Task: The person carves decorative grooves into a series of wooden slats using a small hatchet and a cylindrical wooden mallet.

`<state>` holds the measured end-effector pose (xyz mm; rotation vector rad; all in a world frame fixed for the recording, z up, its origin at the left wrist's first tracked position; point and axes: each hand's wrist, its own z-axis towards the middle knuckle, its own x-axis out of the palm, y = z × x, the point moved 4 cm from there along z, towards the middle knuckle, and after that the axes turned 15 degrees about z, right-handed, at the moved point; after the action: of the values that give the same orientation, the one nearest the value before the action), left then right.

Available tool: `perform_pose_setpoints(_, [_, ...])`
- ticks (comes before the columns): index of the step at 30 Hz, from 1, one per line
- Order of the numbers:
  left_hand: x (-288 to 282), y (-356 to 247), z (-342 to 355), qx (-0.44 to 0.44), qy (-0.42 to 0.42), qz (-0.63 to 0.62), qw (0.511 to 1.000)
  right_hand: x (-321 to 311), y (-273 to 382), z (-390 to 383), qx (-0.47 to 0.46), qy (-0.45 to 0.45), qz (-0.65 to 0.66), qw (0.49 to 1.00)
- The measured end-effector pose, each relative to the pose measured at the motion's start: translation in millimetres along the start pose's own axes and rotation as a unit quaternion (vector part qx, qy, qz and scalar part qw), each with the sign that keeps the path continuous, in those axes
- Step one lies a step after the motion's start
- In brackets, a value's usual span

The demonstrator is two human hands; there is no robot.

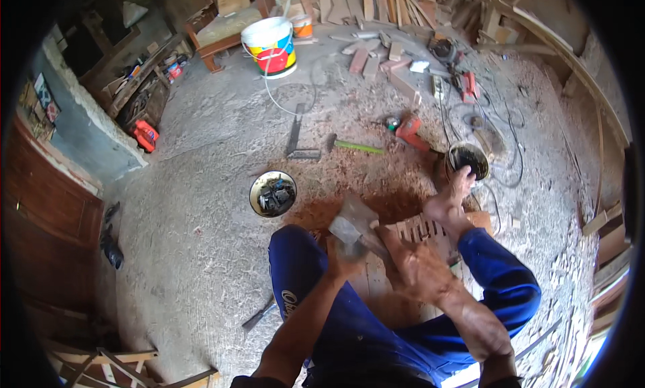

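Observation:
My left hand (346, 257) is closed on a flat grey piece (347, 229) with a pale face, in front of my left knee. Beside it, my right hand (423, 272) bends its fingers toward the same piece; what they grip is hidden under them. A board with dark comb-like slots (422, 229) lies just beyond my right hand, near my bare foot (449, 206). Pale boards (373, 280) show beneath my hands, between my legs in blue trousers.
A bowl of metal bits (273, 194), a square (295, 141), a green-handled hammer (359, 147) and a red power tool (411, 133) lie ahead. A dark-filled pot (468, 161) stands by my foot, cords beyond it. Farther back are a paint bucket (270, 47) and wood offcuts (369, 65).

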<state>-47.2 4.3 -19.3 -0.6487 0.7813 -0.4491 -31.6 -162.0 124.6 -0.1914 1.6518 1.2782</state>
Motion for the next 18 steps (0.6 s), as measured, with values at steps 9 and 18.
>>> perform_pose_setpoints(9, [24.3, 36.6, 39.4, -0.120, -0.051, -0.187, 0.974, 7.3, -26.5, 41.2, 0.047, 0.038, -0.113, 0.992])
perform_pose_setpoints(18, [68.7, 106.1, 126.7, -0.179, -0.059, -0.007, 0.982, 27.4, -60.5, -18.5, 0.166, -0.087, 0.240, 0.952])
